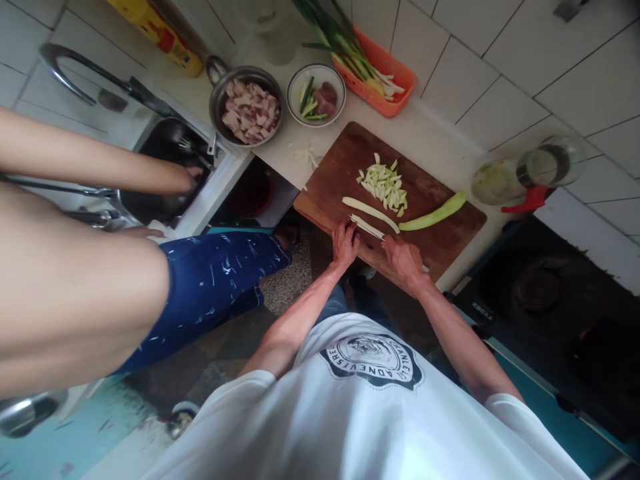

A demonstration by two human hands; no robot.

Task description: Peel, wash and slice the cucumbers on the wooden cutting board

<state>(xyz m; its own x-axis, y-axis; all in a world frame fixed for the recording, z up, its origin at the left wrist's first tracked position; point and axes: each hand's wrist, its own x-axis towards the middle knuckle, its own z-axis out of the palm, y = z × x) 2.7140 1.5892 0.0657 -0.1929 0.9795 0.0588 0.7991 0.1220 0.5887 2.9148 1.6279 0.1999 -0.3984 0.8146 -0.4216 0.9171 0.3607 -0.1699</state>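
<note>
A brown wooden cutting board (440, 240) lies on the counter in front of me. My left hand (345, 244) presses down on a pale vegetable strip (364, 225) at the board's near edge. My right hand (404, 261) grips a knife whose blade lies along that strip. A second pale strip (371, 212) lies just beyond, next to a long green vegetable piece (434, 213). A pile of cut pale sticks (385, 187) sits in the board's middle.
Behind the board stand a metal pot of raw meat (247, 110), a white bowl (316, 95) and an orange basket of scallions (373, 70). Another person's arm (95, 160) reaches into the sink (165, 173) at left. A dark stove (555, 293) is at right.
</note>
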